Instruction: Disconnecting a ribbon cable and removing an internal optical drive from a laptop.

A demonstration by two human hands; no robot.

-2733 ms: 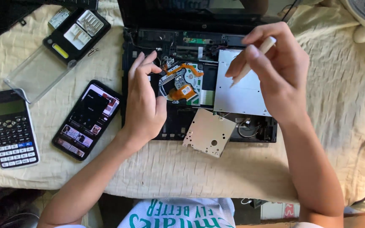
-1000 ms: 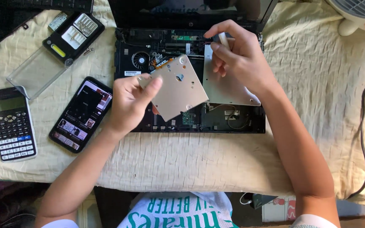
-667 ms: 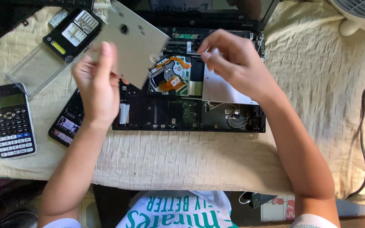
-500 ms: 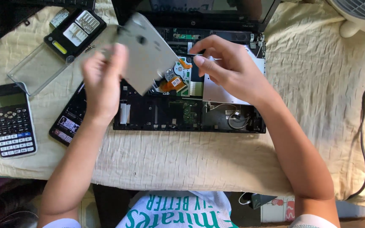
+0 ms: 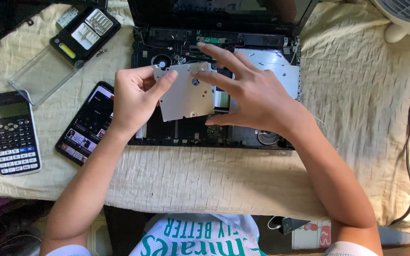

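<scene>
Head view looks straight down on a table covered with a creased, pale yellow cloth, its folds running across the whole frame and its front edge hanging over near the bottom. In the upper middle lies an opened laptop with the top cover off, its black chassis and inner parts exposed, and a silver metal panel still seated in its right half.

Over the laptop's middle, the left hand grips a flat, square grey metal plate by its left edge, thumb on top and fingers curled underneath. The right hand lies over the plate's right edge with fingers spread apart, the fingertips resting on its upper corner; it is not clamped on anything.

Left of the laptop, touching its edge, a dark smartphone lies tilted with its screen lit. Further left sits a black scientific calculator. In the upper left is a black screwdriver-bit case with its clear plastic lid folded out beside it.

At the upper right corner a white fan pokes into view, and a dark cable runs down the right side of the cloth. Below the table edge, dim floor and a white printed shirt show.
</scene>
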